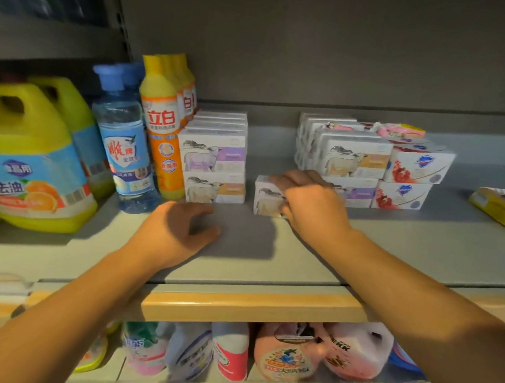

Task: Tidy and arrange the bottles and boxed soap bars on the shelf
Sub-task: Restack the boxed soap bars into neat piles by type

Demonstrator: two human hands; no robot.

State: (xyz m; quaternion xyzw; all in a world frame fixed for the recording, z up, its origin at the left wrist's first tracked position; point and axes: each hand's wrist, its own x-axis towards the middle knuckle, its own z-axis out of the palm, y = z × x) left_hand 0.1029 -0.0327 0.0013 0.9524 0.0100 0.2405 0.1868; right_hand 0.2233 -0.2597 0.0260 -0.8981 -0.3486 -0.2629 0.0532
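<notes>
While gripping soap box (267, 199) lying flat, lengthwise along shelf (392, 249), right hand (308, 200); left hand (180, 231) loosely curled, empty.

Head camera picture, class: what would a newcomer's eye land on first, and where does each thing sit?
First, the right hand gripping a single soap box standing alone at mid-shelf, between two stacks of boxed soap. The left hand rests loosely curled on the bare shelf just in front of the left stack. At far left the big yellow jug and the orange-labelled bottle stand out brightly.
</notes>
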